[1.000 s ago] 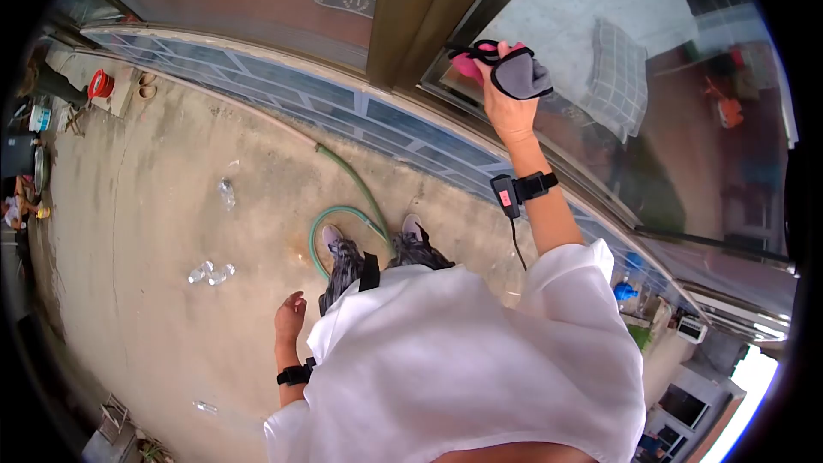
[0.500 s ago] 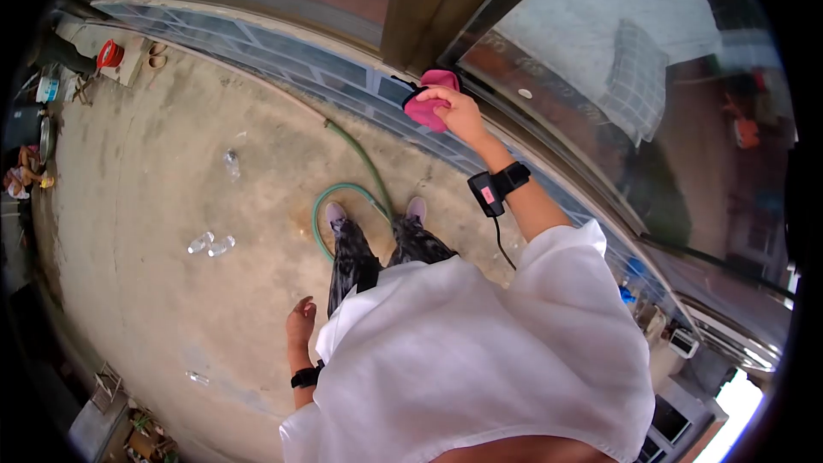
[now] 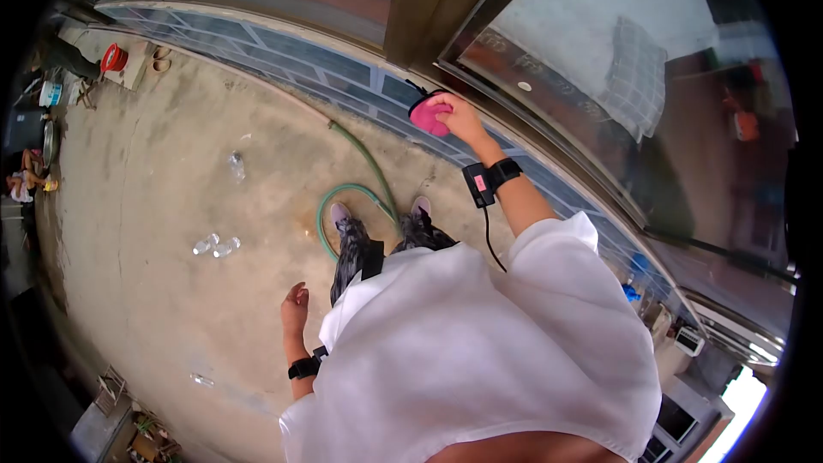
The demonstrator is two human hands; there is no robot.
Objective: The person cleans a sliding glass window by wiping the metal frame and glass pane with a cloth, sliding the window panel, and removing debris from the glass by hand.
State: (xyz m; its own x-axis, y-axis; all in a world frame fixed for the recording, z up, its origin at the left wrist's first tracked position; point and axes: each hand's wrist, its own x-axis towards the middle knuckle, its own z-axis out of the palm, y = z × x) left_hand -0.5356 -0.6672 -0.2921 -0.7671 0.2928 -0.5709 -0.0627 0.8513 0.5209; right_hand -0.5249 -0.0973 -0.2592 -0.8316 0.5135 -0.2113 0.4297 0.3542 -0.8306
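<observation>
The right hand (image 3: 463, 119) pinches a pink cloth (image 3: 429, 118) between narrowed fingers, which grip it near its dark edge; most of it hangs free to their left. It lies in front of the blue wall (image 3: 285, 49), just below the window (image 3: 583, 94); whether it touches the wall I cannot tell. The left hand (image 3: 294, 313) hangs low, its fingers loosely curled, with nothing visible in them.

With so little of the cloth gripped, a loosened pinch could drop it to the floor (image 3: 163, 206) below the right fingers. The dark strap at its top could snag if it brushed the frame (image 3: 437, 9) above them. A hose (image 3: 364, 154) runs between the two hands and loops around the left shoe (image 3: 340, 213); a careless step could catch it and jerk the grip.

Ahead and to the left of the left fingers lie three clear bottles: one (image 3: 237, 165) alone, two (image 3: 216, 246) side by side. Another bottle (image 3: 202, 380) lies behind and left of those fingers. What they hold, if anything, cannot be told. Far left of the right fingers stand a red bucket (image 3: 114, 58) and a white bucket (image 3: 51, 93), their contents too small to read.
</observation>
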